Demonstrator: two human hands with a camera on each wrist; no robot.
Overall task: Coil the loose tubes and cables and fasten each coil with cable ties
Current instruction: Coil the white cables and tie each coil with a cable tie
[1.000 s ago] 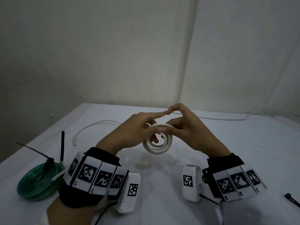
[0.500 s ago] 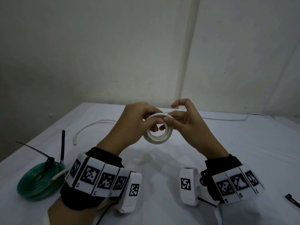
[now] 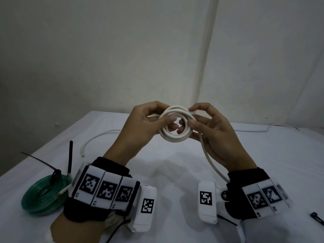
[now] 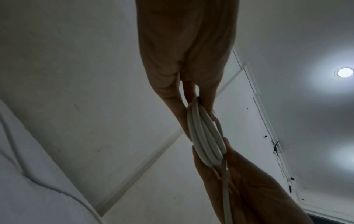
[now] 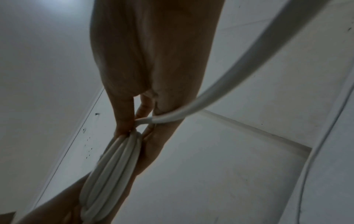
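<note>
A small white tube coil [image 3: 177, 124] hangs in the air above the white table, held between both hands. My left hand [image 3: 149, 120] pinches its left side, thumb in front and fingers behind. My right hand [image 3: 206, 123] pinches its right side. A loose white tail [image 3: 210, 158] runs from the coil down past my right wrist. The left wrist view shows the coil [image 4: 205, 139] edge-on between both hands' fingers. In the right wrist view the coil [image 5: 113, 166] is also edge-on, with the tail [image 5: 239, 84] sweeping up to the right.
A green tube coil [image 3: 44, 195] with black cable ties [image 3: 56, 172] lies at the near left. Another white tube [image 3: 98, 139] curves on the table behind my left hand. A thin white cable [image 3: 263, 130] runs along the far right. A black cable tie [image 3: 316, 219] lies at the near right edge.
Both hands have lifted the white coil and turned it to face the head camera. The grips shifted to its two sides, and the loose tail now hangs past my right wrist.
</note>
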